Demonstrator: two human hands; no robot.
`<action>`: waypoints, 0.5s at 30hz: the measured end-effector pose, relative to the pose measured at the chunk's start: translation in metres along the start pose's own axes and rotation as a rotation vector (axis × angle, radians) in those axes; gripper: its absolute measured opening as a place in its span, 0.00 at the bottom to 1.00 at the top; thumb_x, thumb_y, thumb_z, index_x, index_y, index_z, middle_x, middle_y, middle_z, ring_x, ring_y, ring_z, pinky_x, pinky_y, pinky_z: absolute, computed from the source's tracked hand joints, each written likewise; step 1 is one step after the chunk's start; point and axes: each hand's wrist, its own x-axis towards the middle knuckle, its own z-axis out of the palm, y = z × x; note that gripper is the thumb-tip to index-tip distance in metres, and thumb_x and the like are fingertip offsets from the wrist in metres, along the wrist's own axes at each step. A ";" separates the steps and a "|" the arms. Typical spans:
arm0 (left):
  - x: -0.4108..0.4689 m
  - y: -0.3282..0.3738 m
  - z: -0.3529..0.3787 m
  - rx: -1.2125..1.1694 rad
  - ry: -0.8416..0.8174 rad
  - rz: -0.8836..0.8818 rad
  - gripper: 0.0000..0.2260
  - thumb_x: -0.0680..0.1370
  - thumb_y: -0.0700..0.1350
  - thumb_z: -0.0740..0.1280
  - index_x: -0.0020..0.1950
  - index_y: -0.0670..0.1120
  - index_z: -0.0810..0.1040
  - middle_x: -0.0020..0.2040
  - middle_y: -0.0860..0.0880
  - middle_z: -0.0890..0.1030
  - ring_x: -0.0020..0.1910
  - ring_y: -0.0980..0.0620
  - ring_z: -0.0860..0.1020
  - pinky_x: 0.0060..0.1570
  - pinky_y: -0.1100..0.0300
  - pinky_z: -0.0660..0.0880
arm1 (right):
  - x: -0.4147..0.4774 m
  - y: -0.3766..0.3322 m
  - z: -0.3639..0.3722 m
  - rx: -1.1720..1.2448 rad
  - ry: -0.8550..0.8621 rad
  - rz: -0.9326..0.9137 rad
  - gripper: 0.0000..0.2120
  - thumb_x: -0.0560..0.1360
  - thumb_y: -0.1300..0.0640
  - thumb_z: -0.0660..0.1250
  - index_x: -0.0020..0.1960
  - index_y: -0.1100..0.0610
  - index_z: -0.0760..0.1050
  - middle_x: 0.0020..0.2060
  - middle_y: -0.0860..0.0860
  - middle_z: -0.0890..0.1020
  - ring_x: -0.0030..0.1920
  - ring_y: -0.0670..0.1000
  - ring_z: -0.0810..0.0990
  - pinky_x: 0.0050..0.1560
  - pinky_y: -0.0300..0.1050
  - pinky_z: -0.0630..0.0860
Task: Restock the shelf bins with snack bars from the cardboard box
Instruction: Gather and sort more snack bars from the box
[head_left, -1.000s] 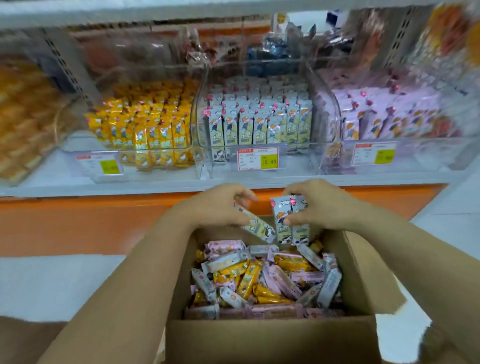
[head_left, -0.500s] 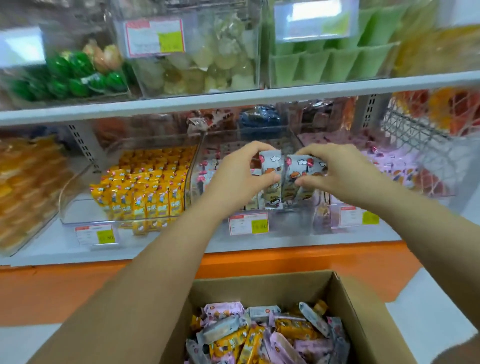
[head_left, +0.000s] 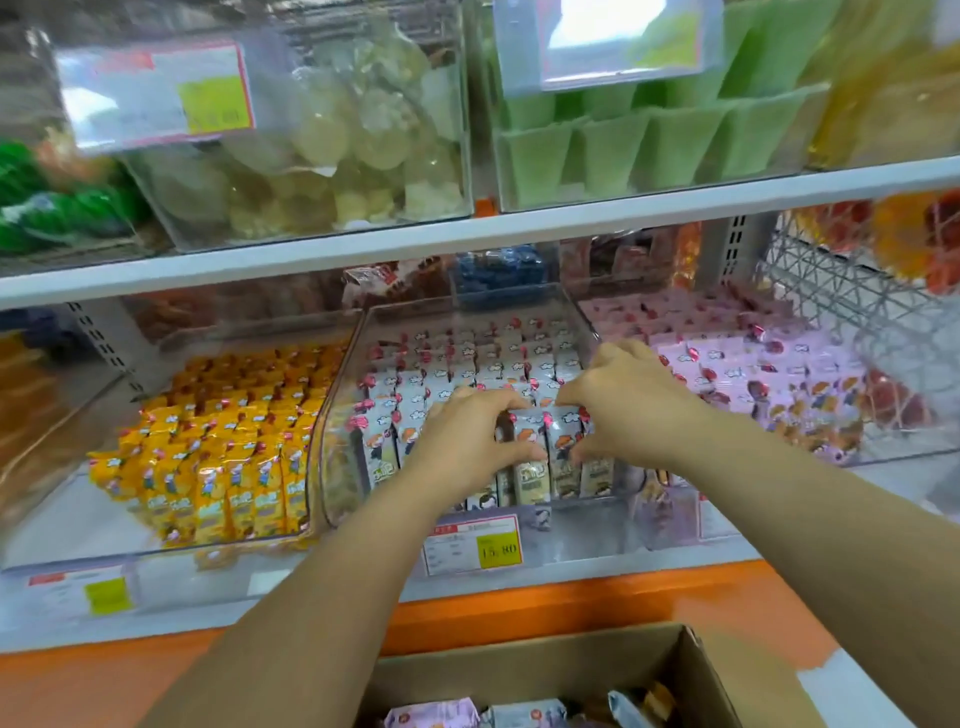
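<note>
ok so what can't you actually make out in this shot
- Head view: how many grey snack bars the left hand and right hand grip; the fingers cover them.
- Cardboard box: cut off by the bottom edge, so its fill level is unseen.
- Price label: the small print is blurred and too small to read.
- Packets behind the middle bin: blurred, kind unclear.

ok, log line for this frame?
phase: placing | left hand: grips grey-wrapped snack bars | right hand: grips same bars | in: middle clear plastic bin
</note>
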 end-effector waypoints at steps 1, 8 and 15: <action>0.000 -0.002 0.001 -0.009 -0.006 -0.007 0.26 0.69 0.60 0.72 0.65 0.56 0.73 0.62 0.48 0.73 0.62 0.46 0.71 0.63 0.52 0.69 | 0.002 -0.002 0.002 -0.017 -0.010 0.004 0.25 0.72 0.42 0.69 0.66 0.47 0.71 0.58 0.53 0.77 0.66 0.55 0.65 0.70 0.54 0.54; -0.006 -0.004 -0.006 -0.292 0.040 -0.019 0.21 0.71 0.52 0.74 0.61 0.55 0.72 0.30 0.53 0.72 0.26 0.59 0.69 0.30 0.64 0.65 | 0.001 -0.003 0.012 -0.018 0.232 0.027 0.25 0.74 0.45 0.67 0.69 0.49 0.66 0.64 0.49 0.71 0.67 0.54 0.63 0.69 0.52 0.55; -0.009 0.016 -0.012 -0.341 0.035 0.040 0.21 0.72 0.51 0.73 0.62 0.55 0.70 0.28 0.52 0.70 0.19 0.60 0.64 0.26 0.63 0.61 | -0.034 0.014 0.006 0.292 0.472 -0.042 0.16 0.65 0.55 0.78 0.52 0.53 0.80 0.47 0.50 0.82 0.53 0.58 0.76 0.51 0.53 0.71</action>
